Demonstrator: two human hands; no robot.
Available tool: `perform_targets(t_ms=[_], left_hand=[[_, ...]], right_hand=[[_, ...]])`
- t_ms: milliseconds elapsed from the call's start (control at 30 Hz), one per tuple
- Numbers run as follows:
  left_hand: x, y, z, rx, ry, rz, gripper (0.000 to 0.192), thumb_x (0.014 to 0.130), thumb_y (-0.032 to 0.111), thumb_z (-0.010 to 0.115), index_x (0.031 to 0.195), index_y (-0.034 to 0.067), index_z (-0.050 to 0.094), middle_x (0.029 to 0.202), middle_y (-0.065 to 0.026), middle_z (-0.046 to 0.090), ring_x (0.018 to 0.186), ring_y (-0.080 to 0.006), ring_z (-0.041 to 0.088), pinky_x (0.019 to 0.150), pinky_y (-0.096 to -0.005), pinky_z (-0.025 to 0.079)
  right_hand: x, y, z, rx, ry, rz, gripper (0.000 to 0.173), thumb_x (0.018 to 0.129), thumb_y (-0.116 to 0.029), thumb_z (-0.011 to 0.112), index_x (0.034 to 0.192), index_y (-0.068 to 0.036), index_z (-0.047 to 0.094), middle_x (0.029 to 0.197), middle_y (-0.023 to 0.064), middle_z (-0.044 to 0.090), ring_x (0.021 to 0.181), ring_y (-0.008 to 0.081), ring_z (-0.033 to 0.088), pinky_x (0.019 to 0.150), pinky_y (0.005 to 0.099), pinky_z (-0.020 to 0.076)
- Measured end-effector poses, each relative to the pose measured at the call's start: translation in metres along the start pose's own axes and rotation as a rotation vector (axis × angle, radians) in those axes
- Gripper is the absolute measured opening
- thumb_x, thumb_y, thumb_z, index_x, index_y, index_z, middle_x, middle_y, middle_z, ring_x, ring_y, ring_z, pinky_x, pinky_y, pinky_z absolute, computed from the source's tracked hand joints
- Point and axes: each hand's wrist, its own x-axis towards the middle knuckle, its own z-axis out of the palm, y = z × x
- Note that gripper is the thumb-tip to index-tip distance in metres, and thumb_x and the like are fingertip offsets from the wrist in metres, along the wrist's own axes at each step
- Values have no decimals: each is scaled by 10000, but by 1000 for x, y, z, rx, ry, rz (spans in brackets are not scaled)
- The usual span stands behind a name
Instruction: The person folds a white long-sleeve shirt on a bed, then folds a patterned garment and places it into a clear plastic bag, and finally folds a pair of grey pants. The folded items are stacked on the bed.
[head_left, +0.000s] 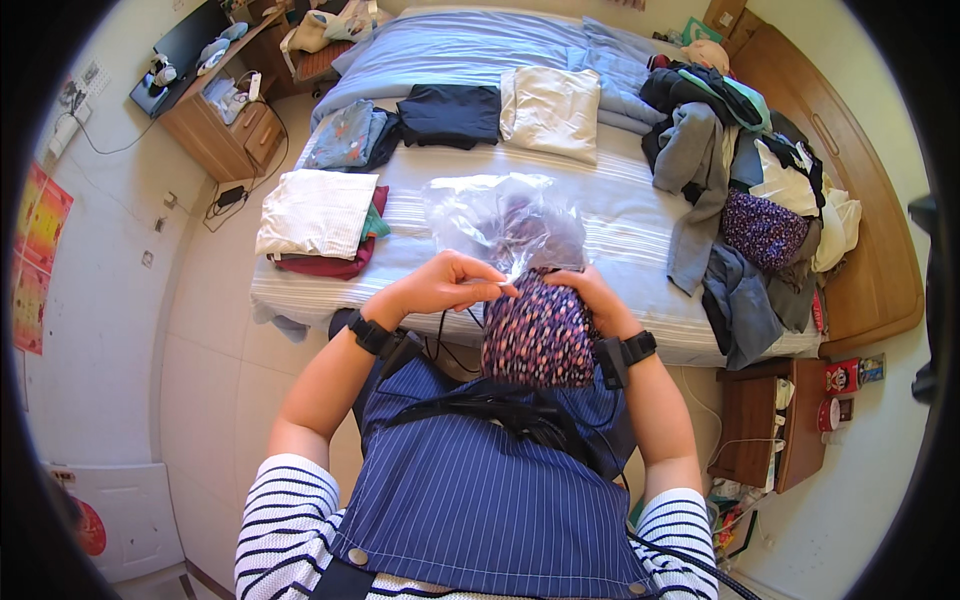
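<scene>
Between my hands, close to my lap, is a dark cloth bundle with pink, orange and purple flecks (537, 330). A clear plastic bag (480, 202) spreads from its top over the striped bedsheet, with something brownish visible through the film. My left hand (457, 285) pinches the gathered edge of the bag between thumb and fingers. My right hand (589, 292) grips the upper right side of the flecked bundle, thumb on top; its other fingers are mostly hidden.
Folded clothes lie on the bed: a cream garment (551, 112), a black one (450, 114), blue printed clothing (345, 136) and a white striped one (319, 214) on a red one. Heaped clothes (742, 172) lie right by the wooden headboard (847, 180). A nightstand (799, 427) stands lower right.
</scene>
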Motion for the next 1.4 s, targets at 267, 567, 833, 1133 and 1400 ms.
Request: perform_targets(t_ms=[267, 567, 833, 1133, 1400], left_hand=[[-15, -39, 27, -269, 343, 16, 200, 1048, 177, 637, 1185, 35, 663, 611, 72, 488, 501, -7, 398, 463, -199, 280], [-6, -39, 60, -231, 325, 99, 203, 1070, 174, 592, 1215, 43, 643, 587, 52, 491, 453, -16, 402, 426, -189, 288], [0, -63, 46, -228, 210, -133, 239, 1101, 264, 532, 1156, 63, 649, 625, 29, 548, 474, -38, 477, 461, -190, 374], [26, -46, 66, -381, -83, -77, 260, 1117, 250, 480, 1255, 40, 546, 759, -51, 644, 640, -140, 677, 580, -251, 536], [29, -56, 42, -538, 97, -43, 258, 1116, 227, 478, 1296, 53, 540, 859, -48, 663, 712, -144, 689, 656, -269, 571]], right_hand=[[19, 14, -21, 482, 113, 225, 216, 923, -203, 686, 978, 4, 717, 867, 105, 755, 696, 213, 734, 647, 358, 623], [30, 49, -24, 492, 466, 132, 252, 946, -170, 683, 1135, -3, 670, 970, 130, 743, 774, 251, 743, 702, 380, 629], [56, 48, -46, 670, 305, -4, 191, 949, -169, 692, 1113, -71, 705, 1012, 78, 743, 843, 223, 732, 759, 376, 608], [96, 49, -5, 550, 1238, -70, 960, 680, -77, 924, 1422, 48, 329, 1326, 199, 585, 1064, 287, 661, 890, 449, 601], [89, 72, -7, 850, 672, -267, 355, 915, -116, 740, 1200, 45, 603, 1135, 142, 690, 966, 281, 711, 835, 451, 607]])
